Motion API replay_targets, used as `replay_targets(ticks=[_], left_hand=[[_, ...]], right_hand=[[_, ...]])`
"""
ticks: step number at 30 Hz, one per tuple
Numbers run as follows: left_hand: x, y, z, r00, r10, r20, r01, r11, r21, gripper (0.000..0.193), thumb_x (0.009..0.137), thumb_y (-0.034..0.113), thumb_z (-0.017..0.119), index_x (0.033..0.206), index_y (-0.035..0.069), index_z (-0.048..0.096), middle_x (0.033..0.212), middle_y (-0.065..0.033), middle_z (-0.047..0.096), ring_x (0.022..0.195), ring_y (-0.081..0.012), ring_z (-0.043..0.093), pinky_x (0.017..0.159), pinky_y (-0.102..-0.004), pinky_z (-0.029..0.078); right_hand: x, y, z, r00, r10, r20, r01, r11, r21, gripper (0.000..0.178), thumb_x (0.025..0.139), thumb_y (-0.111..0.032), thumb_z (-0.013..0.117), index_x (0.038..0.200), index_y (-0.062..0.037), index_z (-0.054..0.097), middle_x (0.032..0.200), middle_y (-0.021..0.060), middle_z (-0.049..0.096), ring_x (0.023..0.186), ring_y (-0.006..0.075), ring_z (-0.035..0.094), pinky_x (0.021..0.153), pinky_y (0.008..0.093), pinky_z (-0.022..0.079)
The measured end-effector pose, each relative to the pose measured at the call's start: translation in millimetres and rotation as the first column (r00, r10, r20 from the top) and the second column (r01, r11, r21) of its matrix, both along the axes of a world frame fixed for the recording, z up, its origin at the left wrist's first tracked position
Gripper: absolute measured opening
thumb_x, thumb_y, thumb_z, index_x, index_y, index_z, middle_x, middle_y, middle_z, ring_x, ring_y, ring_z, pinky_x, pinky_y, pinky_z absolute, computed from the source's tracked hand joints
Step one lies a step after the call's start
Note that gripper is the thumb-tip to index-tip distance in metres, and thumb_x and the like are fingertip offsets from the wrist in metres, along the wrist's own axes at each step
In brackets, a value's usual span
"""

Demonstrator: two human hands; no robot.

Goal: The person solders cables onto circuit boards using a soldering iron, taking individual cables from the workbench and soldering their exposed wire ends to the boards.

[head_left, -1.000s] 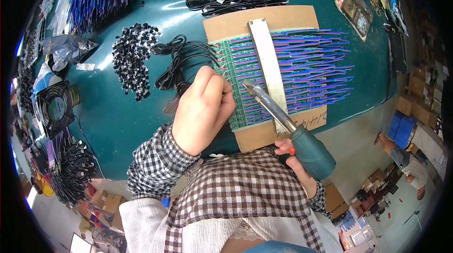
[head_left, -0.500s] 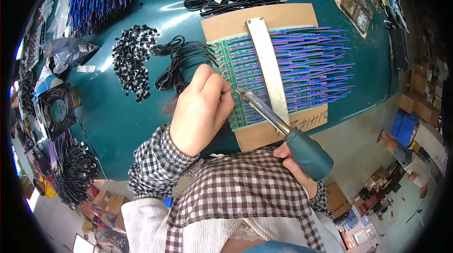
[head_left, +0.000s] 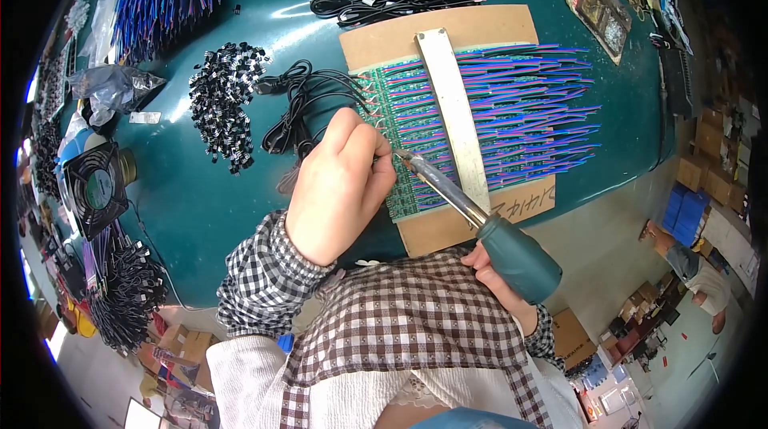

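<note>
My right hand (head_left: 504,289) is wrapped round the green handle of a soldering iron (head_left: 522,259). The iron's tip rests at the green circuit boards (head_left: 406,189), close to the fingertips of my left hand (head_left: 340,181). Those fingers are pinched together at the left edge of the boards; what lies between them is hidden. Blue, red and black wires (head_left: 528,117) run from the boards to the right. Across them lies a flat metal bar (head_left: 452,109), on a brown cardboard sheet (head_left: 440,25). Thin black cables (head_left: 300,101) reach the boards' upper left edge.
Left of the cables is a heap of small black connectors (head_left: 224,101). Black USB cables (head_left: 392,1) lie at the back, blue wire bundles (head_left: 168,1) far left. A small fan (head_left: 98,189) stands at the left edge; a soiled tray (head_left: 600,13) sits back right.
The soldering iron and my right hand have shifted very slightly left and up. My left hand has barely moved and stays pinched at the boards.
</note>
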State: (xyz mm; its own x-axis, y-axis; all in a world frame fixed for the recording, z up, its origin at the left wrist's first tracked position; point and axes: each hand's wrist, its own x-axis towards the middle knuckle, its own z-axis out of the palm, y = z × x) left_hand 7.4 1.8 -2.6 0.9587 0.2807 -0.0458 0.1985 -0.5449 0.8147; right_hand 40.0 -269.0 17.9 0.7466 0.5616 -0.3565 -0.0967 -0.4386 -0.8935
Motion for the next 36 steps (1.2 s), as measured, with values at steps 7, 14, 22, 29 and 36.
replay_targets(ticks=[7,14,22,29,36], left_hand=[[0,1,-1,1.000,-0.008,0.006,0.008,1.000,-0.004,0.020,0.076,-0.006,0.068,0.088,0.001,0.054,0.087,-0.0149,0.050,0.074,-0.0357,0.061,0.063,-0.0413,0.052],[-1,1,-1,1.000,-0.011,-0.009,0.011,1.000,0.004,0.019,0.076,-0.005,0.068,0.088,0.001,0.055,0.087,-0.0150,0.050,0.074,-0.0356,0.061,0.063,-0.0412,0.052],[1,-3,-3,1.000,-0.001,0.023,0.001,1.000,0.019,0.018,0.077,-0.003,0.068,0.088,0.001,0.055,0.087,-0.0148,0.051,0.074,-0.0358,0.061,0.063,-0.0415,0.052],[-10,-6,-1,0.998,0.009,0.059,-0.018,0.989,0.147,0.021,0.078,0.001,0.069,0.097,0.004,0.059,0.093,-0.0122,0.053,0.081,-0.0321,0.063,0.068,-0.0399,0.052],[-52,1,-8,0.972,0.107,0.207,-0.190,0.878,0.438,0.023,0.078,0.000,0.069,0.099,0.005,0.061,0.101,-0.0105,0.061,0.092,-0.0316,0.061,0.078,-0.0402,0.049]], right_hand=[[3,1,2,0.999,0.038,0.030,-0.037,0.999,-0.029,0.025,0.075,-0.017,0.084,0.095,-0.0071,0.073,0.081,-0.0001,0.075,0.078,0.0174,0.070,0.075,0.0310,0.054],[1,-2,0,0.999,0.012,0.053,-0.012,1.000,0.017,0.026,0.074,-0.014,0.084,0.095,-0.0059,0.072,0.082,0.0016,0.074,0.077,0.0177,0.071,0.076,0.0310,0.054],[-2,-6,-5,0.986,-0.128,-0.111,0.144,0.978,0.153,0.032,0.077,-0.011,0.082,0.102,0.0018,0.067,0.081,0.0091,0.072,0.079,0.0181,0.070,0.078,0.0332,0.056],[19,-3,-32,0.902,-0.177,-0.394,0.390,0.725,0.567,0.033,0.098,-0.018,0.057,0.120,0.0060,0.051,0.088,0.0094,0.060,0.086,0.0246,0.064,0.074,0.0403,0.060],[69,-15,-63,0.839,-0.101,-0.535,0.518,0.451,0.727,0.045,0.098,-0.046,0.057,0.113,-0.0047,0.050,0.080,0.0005,0.053,0.078,0.0156,0.056,0.062,0.0316,0.055]])
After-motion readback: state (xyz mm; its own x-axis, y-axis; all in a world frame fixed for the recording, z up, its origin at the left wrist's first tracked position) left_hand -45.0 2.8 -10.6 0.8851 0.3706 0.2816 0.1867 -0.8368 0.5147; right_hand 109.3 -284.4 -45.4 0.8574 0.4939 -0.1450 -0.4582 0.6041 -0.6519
